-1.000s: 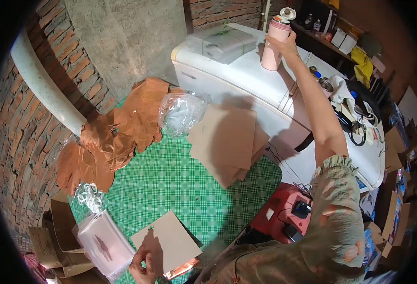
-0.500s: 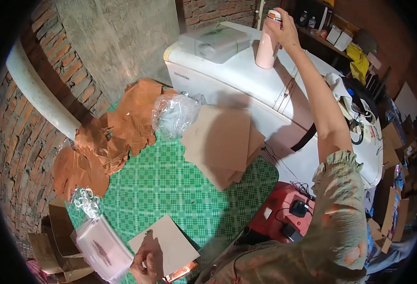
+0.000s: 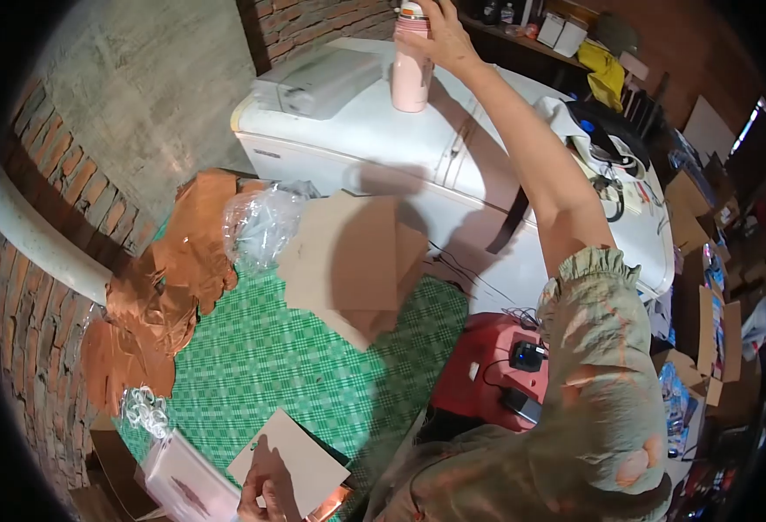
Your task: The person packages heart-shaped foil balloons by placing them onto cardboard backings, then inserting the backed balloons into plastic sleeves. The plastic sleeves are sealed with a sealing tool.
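Observation:
On top of the white chest freezer (image 3: 348, 139), a pink thermos bottle (image 3: 412, 74) stands upright. My right hand (image 3: 446, 39) is wrapped round its upper part, just below the white-and-orange lid. My left hand (image 3: 259, 498) is at the bottom edge of the view, partly cut off, its fingers bent and apart. It lies at the near left edge of a square beige card (image 3: 300, 465) on the green checked tablecloth (image 3: 252, 348). Beside it is a pack in clear plastic (image 3: 190, 483). A shiny copper-coloured piece (image 3: 331, 503) shows under the card's near corner.
A stack of beige cards (image 3: 357, 252) sits by the freezer, next to crumpled clear plastic (image 3: 265, 222) and brown-orange sheets (image 3: 174, 261). White rings (image 3: 144, 407) lie at the left edge. A red case (image 3: 487, 365) with chargers stands right. A plastic-wrapped pack (image 3: 318, 83) rests on the freezer.
The camera has turned right, so the scene sits further left. My right hand keeps its hold on the thermos bottle; my left hand stays by the card.

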Tool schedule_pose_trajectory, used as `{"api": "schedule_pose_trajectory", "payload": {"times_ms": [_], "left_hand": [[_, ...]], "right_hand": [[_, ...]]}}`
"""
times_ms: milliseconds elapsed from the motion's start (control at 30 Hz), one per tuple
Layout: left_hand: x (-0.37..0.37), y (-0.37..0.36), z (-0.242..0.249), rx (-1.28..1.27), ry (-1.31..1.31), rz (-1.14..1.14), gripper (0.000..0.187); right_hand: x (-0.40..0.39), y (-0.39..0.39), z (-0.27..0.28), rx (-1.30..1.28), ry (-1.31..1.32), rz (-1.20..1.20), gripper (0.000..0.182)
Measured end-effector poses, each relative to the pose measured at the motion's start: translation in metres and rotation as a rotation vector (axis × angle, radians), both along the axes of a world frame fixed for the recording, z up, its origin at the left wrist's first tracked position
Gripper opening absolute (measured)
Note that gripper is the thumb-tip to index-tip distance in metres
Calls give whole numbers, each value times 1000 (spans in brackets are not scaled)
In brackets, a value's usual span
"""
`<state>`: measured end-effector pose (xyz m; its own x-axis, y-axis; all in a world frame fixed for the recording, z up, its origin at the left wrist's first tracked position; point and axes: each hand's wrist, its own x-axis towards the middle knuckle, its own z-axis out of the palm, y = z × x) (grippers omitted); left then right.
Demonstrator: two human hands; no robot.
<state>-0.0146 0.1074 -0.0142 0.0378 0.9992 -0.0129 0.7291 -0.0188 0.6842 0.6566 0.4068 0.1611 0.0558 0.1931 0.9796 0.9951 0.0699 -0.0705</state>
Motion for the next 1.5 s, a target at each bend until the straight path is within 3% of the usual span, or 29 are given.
{"api": "schedule_pose_trajectory", "payload": {"times_ms": [33, 133, 200, 233, 300, 333, 400, 500, 600, 733, 833, 933, 1067, 1167, 1267, 1300, 1400, 1500], "left_hand": [[-3, 0, 0, 9, -39, -13, 28], [-6, -1, 0, 87, -110, -63, 28], [-3, -4, 3, 204, -94, -121, 29], [-3, -8, 2, 83, -122, -47, 29], [-4, -17, 3, -162, -175, 100, 30], [3, -18, 13, -200, -101, 82, 31], [20, -15, 37, -274, 50, 48, 31], [24, -14, 27, -1, 67, -109, 32], [29, -14, 27, 36, 52, -162, 32], [23, -16, 22, 57, 12, -172, 32], [20, -22, 25, 18, 2, -137, 32], [16, -20, 28, 0, -14, -140, 32], [19, -20, 26, 11, -17, -150, 32], [18, -25, 30, 15, 35, -134, 33], [14, -30, 25, 36, 34, -93, 33], [12, -31, 23, 46, 22, -79, 33], [10, -29, 21, 12, 37, -36, 33], [18, -19, 24, -21, 166, -60, 33]], "right_hand": [[-7, -13, 1, 53, 37, 25, 51], [49, -62, 10, 57, -102, -83, 67], [116, -100, -5, -119, 67, -375, 58], [131, -134, -8, -336, 143, -536, 48], [185, -192, -33, -502, 114, -670, 35], [223, -213, -52, -571, 56, -797, 31], [217, -250, -63, -830, 123, -907, 28], [226, -267, -82, -865, 121, -799, 26], [231, -265, -76, -959, 32, -778, 26], [218, -265, -68, -759, 165, -771, 22], [183, -252, -32, -293, 117, -686, 22], [146, -222, -2, -243, 94, -505, 21], [127, -156, -8, -542, 20, -498, 22], [128, -105, -22, -828, 116, -522, 33], [136, -67, -37, -856, 195, -417, 44], [134, -62, -36, -875, 259, -404, 54], [141, -63, -39, -851, 380, -431, 57], [157, -72, -48, -1199, 305, -476, 63]]}}
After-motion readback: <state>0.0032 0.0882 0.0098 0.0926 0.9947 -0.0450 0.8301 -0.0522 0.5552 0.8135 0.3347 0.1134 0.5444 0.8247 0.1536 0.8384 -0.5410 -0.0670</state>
